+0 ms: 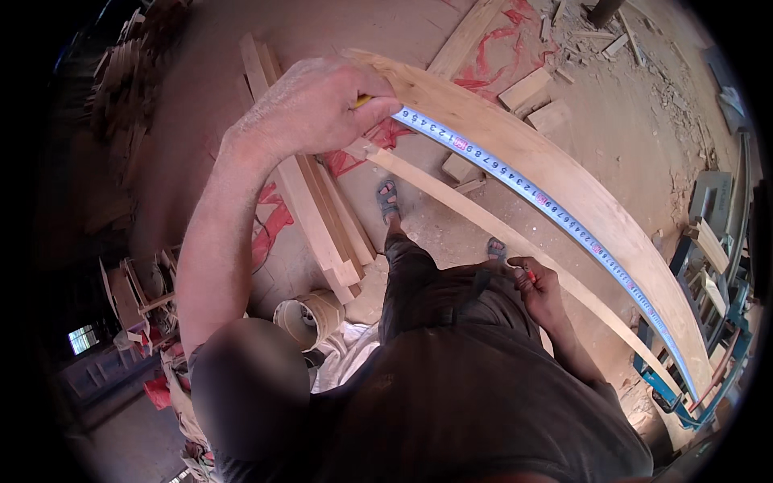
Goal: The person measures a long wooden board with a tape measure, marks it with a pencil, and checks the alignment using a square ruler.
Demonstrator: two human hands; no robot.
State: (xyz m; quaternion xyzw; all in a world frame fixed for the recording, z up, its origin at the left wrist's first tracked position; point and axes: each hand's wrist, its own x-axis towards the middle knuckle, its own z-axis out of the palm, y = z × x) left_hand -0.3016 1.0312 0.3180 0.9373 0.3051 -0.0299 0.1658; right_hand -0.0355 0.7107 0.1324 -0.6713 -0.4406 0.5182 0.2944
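Observation:
My left hand (pixel 326 105) is closed around a tape measure, whose case is mostly hidden; a bit of yellow shows at the fingers. From it the pulled-out blade (pixel 535 197) runs along the wide wooden board (pixel 555 169) toward the board's far right end. The thumb is at the board's left end. Lower down, near my hip, my right hand (pixel 541 291) is closed on a small stick with a red part, too small to name surely. Between that hand and the board lies a narrow pale wood strip (pixel 483 216), apart from the blade.
Stacked beams (pixel 310 201) lie on the floor at left, with a bucket (pixel 310 318) near their lower end. Blue clamp-like metal (pixel 684 410) stands at the board's right end. Offcuts (pixel 527 88) and red plastic sheeting (pixel 491 48) are scattered beyond the board.

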